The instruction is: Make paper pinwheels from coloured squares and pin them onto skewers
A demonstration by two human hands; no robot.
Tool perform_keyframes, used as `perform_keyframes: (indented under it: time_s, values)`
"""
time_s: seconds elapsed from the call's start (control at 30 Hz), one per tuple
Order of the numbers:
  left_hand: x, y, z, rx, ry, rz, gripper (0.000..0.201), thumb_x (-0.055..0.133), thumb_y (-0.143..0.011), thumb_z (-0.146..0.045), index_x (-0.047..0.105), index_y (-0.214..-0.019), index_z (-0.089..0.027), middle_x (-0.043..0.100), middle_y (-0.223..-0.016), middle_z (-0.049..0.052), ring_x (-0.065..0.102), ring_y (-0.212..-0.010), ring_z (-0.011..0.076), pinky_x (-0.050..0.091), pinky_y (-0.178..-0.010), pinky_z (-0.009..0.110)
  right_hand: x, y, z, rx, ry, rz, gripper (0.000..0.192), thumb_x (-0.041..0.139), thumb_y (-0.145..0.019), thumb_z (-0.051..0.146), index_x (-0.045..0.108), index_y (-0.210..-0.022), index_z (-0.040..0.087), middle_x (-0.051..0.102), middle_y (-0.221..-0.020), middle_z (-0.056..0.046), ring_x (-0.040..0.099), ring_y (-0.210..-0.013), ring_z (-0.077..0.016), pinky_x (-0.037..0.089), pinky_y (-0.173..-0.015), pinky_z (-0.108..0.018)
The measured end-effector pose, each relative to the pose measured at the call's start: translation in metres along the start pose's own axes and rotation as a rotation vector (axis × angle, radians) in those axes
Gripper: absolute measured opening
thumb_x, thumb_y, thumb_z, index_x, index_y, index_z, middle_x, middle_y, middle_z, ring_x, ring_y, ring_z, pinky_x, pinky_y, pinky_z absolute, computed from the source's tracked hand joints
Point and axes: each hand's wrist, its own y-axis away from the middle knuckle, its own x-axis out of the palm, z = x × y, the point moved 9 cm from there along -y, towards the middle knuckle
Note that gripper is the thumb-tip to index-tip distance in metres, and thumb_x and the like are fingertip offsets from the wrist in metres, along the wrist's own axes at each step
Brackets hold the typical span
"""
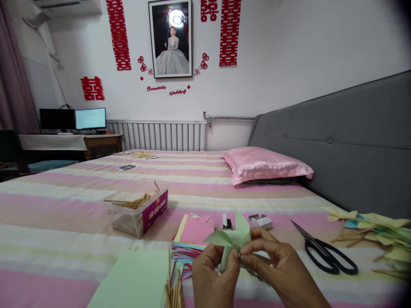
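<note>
A light green paper pinwheel (242, 231) with curled blades is held up in front of me. My left hand (214, 276) pinches its lower left side between thumb and fingers. With thumb and fingertips closed at the pinwheel's centre, my right hand (278, 261) holds the other side; whatever small thing sits there is hidden. Just left of my hands lies a stack of coloured paper squares (197, 231). Light green sheets (138, 273) and a bundle of thin wooden sticks (175, 293) are nearer to me. Black-handled scissors (327, 254) lie open to the right.
A clear plastic box (126, 224) of sticks stands on the striped bed (80, 214). Behind my hands are a small grey-white box (261, 221) and a black-and-white item (226, 222). Yellow and green paper pieces with sticks (382, 233) lie far right. A pink pillow (266, 164) rests by the headboard.
</note>
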Motion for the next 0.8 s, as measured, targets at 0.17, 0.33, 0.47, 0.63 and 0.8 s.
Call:
perform_keyframes:
  time_s: [0.17, 0.33, 0.47, 0.63, 0.8]
  values:
    - [0.0006, -0.0002, 0.0006, 0.005, 0.036, 0.005, 0.013, 0.066, -0.063, -0.023, 0.071, -0.069, -0.013, 0.073, -0.064, 0.005, 0.063, -0.061, 0.0186, 0.047, -0.061, 0.025, -0.0033, 0.0021, 0.0071, -0.006, 0.054, -0.036, 0.019, 0.066, -0.070, 0.040, 0.070, -0.067, 0.021, 0.057, -0.092, -0.005, 0.055, -0.093, -0.0239, 0.043, -0.084, -0.033]
    - [-0.0004, -0.0004, 0.0044, 0.001, 0.040, -0.005, 0.013, 0.066, -0.063, -0.024, 0.071, -0.069, -0.013, 0.073, -0.064, 0.005, 0.062, -0.060, 0.0177, 0.046, -0.059, 0.025, -0.0062, 0.0036, 0.0055, 0.029, 0.034, -0.068, 0.018, 0.067, -0.067, 0.039, 0.070, -0.065, 0.022, 0.059, -0.100, -0.006, 0.054, -0.101, -0.0267, 0.041, -0.087, -0.034]
    - [-0.0004, -0.0006, 0.0051, 0.006, 0.037, 0.001, 0.014, 0.065, -0.064, -0.025, 0.070, -0.069, -0.013, 0.073, -0.066, 0.006, 0.061, -0.060, 0.0173, 0.047, -0.061, 0.026, -0.0028, 0.0034, 0.0058, 0.025, 0.000, -0.042, 0.019, 0.065, -0.069, 0.039, 0.069, -0.066, 0.021, 0.060, -0.102, -0.007, 0.055, -0.100, -0.0263, 0.043, -0.084, -0.033]
    - [0.0012, 0.0000, 0.0032, -0.005, 0.051, 0.012, 0.015, 0.066, -0.064, -0.025, 0.070, -0.071, -0.013, 0.074, -0.067, 0.006, 0.063, -0.063, 0.0191, 0.047, -0.062, 0.026, -0.0023, 0.0045, 0.0056, 0.028, -0.016, -0.050, 0.021, 0.065, -0.069, 0.040, 0.069, -0.065, 0.020, 0.059, -0.099, -0.007, 0.055, -0.098, -0.0270, 0.041, -0.084, -0.035]
    - [-0.0002, 0.0011, 0.0020, -0.005, 0.003, -0.012, 0.015, 0.065, -0.063, -0.027, 0.069, -0.068, -0.013, 0.072, -0.063, 0.006, 0.061, -0.060, 0.0185, 0.045, -0.059, 0.026, -0.0033, 0.0048, 0.0089, 0.009, -0.029, -0.087, 0.019, 0.066, -0.069, 0.038, 0.068, -0.063, 0.020, 0.061, -0.093, -0.005, 0.057, -0.094, -0.0248, 0.041, -0.082, -0.031]
